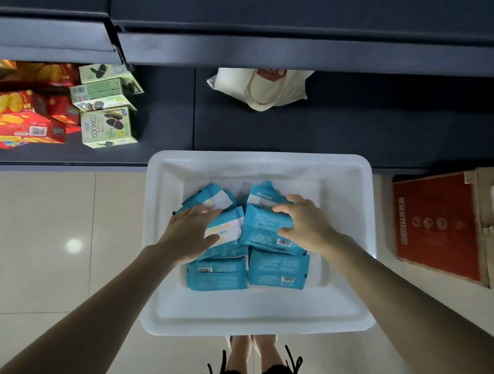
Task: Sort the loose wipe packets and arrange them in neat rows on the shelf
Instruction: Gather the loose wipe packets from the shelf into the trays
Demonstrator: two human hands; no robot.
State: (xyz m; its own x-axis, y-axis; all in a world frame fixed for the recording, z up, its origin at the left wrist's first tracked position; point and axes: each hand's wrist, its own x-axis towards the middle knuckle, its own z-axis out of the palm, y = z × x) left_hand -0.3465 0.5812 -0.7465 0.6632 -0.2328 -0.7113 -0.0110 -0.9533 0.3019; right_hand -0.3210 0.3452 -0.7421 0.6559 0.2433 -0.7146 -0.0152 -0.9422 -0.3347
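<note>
– At the far left, what sits on the shelf (pixel 167 128)?
– Red and yellow snack boxes (pixel 7 125) in a loose pile. Just to their right is a stack of pale green cookie boxes (pixel 107 128). From there the dark shelf board runs on to the right.
– And nearer the person?
– Pale floor tiles (pixel 48 236), and on them a white plastic bin (pixel 264 317) with its far rim close up to the shelf's front edge. The person's feet (pixel 252 346) show just below its near rim.
– Where are the wipe packets (pixel 218 277)?
– In the bin, teal, heaped in roughly two columns. Some lie face up with a white label, others show the barcode side.
– How do the hands stand?
– The left hand (pixel 190 237) lies on the white-label packet (pixel 225 228) at the top of the left column. Its fingers stretch nearly straight across the packet and are not closed round anything. The right hand (pixel 307 226) is on the barcode-side packet (pixel 261 227) of the right column. Its fingers bend over the far edge and its thumb presses the face, so it grips that packet.
– Anything further along?
– A cream cloth bag (pixel 263 88) lies on the shelf behind the bin, partly under the shelf above. At the far right a cardboard box (pixel 437 229) with a red top stands on the floor
</note>
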